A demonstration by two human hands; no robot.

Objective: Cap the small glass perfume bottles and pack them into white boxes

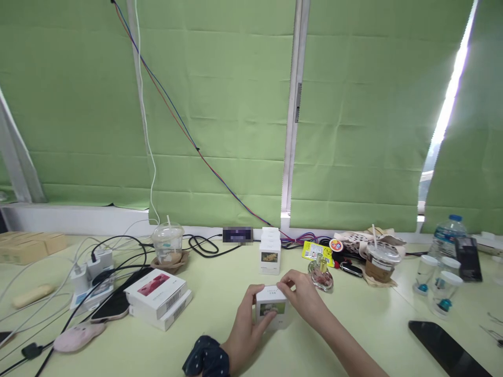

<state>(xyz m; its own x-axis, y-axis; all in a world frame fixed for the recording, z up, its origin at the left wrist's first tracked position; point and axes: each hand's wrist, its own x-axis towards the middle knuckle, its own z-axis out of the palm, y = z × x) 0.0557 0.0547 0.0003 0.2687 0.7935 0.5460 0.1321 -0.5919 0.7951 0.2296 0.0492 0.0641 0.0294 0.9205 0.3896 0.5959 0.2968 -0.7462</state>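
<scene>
I am watching from far away, and I see the small white cardboard box with a green picture on its front (271, 294) low in the middle of my view, over the pale yellow-green table (212, 325). It stands upright, but I cannot tell if its bottom touches the table. My left hand (247, 322), with a dark blue dotted cloth hair band (207, 357) at the wrist, is part way closed around the box. The thumb lies across the front picture, and the other fingers curl by the left side. My right hand (304, 296) is at the top right corner, with its thumb and pointing finger bent close together. I cannot tell if they pinch a bit of the card or just touch it. To do this well, I think the left hand should hold the box firmly but softly, as thin card can dent. The right fingertips should use a light touch at the edge, so the corner does not bend or rip. Behind the box is a row of small white boxes (270, 262). The clear glass bottle with a yellowish top (321, 276) is near my right hand, so that elbow and wrist should move gently.
</scene>
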